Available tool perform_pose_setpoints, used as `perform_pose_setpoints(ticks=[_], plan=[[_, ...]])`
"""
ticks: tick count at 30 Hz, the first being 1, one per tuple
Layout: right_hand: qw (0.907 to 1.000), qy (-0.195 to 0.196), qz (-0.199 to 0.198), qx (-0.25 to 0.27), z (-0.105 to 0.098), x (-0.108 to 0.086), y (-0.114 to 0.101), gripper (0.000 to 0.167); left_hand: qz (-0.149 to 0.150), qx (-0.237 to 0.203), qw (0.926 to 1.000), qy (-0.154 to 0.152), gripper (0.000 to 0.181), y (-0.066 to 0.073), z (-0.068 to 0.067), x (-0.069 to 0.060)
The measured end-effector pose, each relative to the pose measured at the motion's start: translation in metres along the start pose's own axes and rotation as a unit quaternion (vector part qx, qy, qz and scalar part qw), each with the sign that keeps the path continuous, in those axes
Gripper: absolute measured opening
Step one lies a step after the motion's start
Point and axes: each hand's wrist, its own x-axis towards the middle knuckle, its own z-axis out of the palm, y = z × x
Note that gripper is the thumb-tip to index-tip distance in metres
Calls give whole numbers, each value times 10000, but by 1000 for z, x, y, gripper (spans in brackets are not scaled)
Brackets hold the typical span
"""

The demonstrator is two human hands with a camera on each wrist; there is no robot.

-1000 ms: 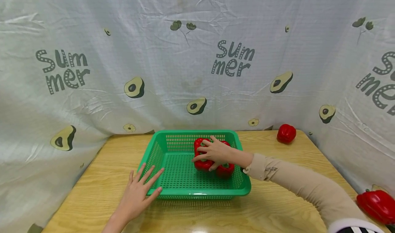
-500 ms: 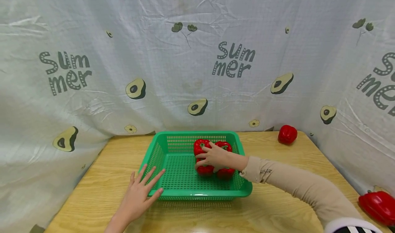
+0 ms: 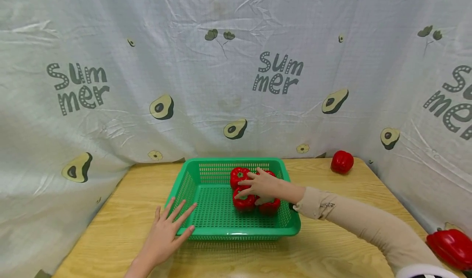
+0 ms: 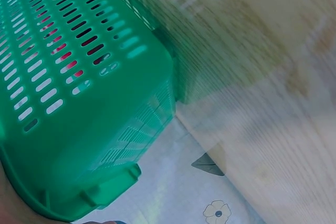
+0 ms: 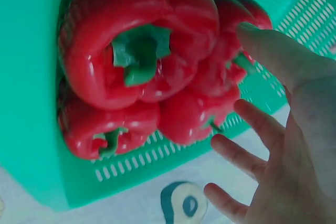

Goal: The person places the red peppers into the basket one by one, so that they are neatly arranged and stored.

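At the near right edge of the table (image 3: 332, 245), one red pepper (image 3: 451, 247) lies on its side, beside the beige sleeve (image 3: 361, 216) of the right arm. On the near left, the left hand (image 3: 162, 237) is flat and open, fingers straight and spread over the near left corner of the green basket (image 3: 239, 231). Its position against the basket matches the earlier frames.

Inside the basket, four red peppers form a close cluster toward the right wall, with green stems visible. The front-left pepper (image 3: 243, 206) and front-right pepper (image 3: 271, 209) occupy the near row; the back-left pepper (image 3: 237, 177) and the partly covered back-right pepper (image 3: 271, 173) occupy the far row. Compared with one second earlier, the front-left pepper sits closer to the near wall.

Above the cluster, the right hand (image 3: 265, 186) is open, fingers spread and gripping nothing. Against the frame half a second earlier, its fingers are drawn back to the right, exposing more of both left peppers. Fingertip contact cannot be confirmed, as the right wrist view is soft.

Beyond the basket, a single pepper (image 3: 342, 162) stands at the far right table corner, before the printed curtain (image 3: 199, 65).
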Motion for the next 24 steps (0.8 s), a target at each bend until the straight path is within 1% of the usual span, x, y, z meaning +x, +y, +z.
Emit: perform_pose_setpoints(ticks=[2,5,7,9,11,13,16,18,21,24], plan=[[9998,57,121,168,-1,-7,3,57,-7,-30,10000,-7,55,0,1,0],[9986,243,233,416,1,-19,8,56,-9,-58,10000,26,54,0,2,0],[9966,449,269,642,4,-28,12,55,-1,-66,10000,50,53,0,2,0],[9929,756,283,878,9,-36,17,54,14,-72,9999,80,53,0,3,0],[9866,1121,313,1144,15,-45,22,52,14,-64,9999,83,53,0,2,-1],[9802,1443,361,1306,25,-53,28,49,17,-59,10000,79,53,0,2,-2],[9693,1886,543,1479,43,-65,39,47,20,-45,10000,64,53,1,2,-2],[9624,2136,735,1509,57,-74,47,45,20,-46,10000,53,53,1,1,-2],[9489,2537,1061,1549,76,-86,61,43,16,-32,10000,53,53,2,1,-1],[9407,2719,1424,1448,95,-97,73,41,25,-14,10000,64,53,2,1,-1]])
